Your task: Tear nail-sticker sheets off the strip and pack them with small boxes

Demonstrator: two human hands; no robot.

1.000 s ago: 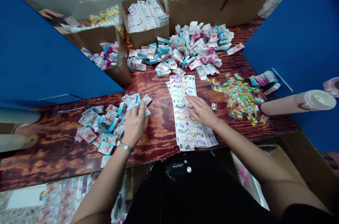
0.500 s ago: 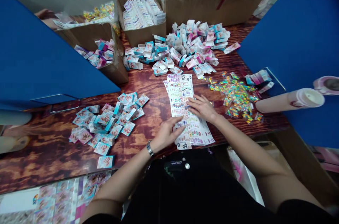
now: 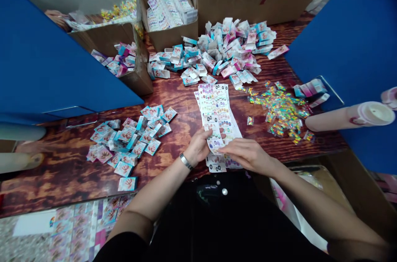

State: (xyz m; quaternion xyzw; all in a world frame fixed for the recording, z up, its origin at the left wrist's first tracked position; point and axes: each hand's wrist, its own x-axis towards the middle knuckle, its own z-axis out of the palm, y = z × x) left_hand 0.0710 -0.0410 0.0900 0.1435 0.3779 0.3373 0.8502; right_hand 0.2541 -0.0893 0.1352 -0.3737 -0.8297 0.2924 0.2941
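Note:
A long white paper strip (image 3: 211, 118), printed with rows of small coloured designs, lies over other printed strips (image 3: 228, 123) near the table's front edge. Curled around its left side, my left hand (image 3: 199, 147), with a metal-banded watch at the wrist, grips the lower part. My right hand (image 3: 248, 154) is closed at the strip's lower end, which is lifted and bent above the sheets beneath. Its fingertips are partly hidden. A small shiny yellow-green packet (image 3: 250, 120) lies beyond my right hand, apart from a pile of similar packets (image 3: 282, 109).
Small closed boxes (image 3: 127, 136) with hand pictures lie at left. Opened boxes (image 3: 214, 53) are heaped at the back, before cartons (image 3: 173, 39). Blue partitions (image 3: 56, 55) flank the table, and a pale cylinder (image 3: 338, 120) juts in at right. Another person's hand (image 3: 57, 18) shows at far left.
My right hand has come down from the middle of the strips to their lower end. My left hand has closed on the top strip, whose lower part is now raised. The view has shifted slightly.

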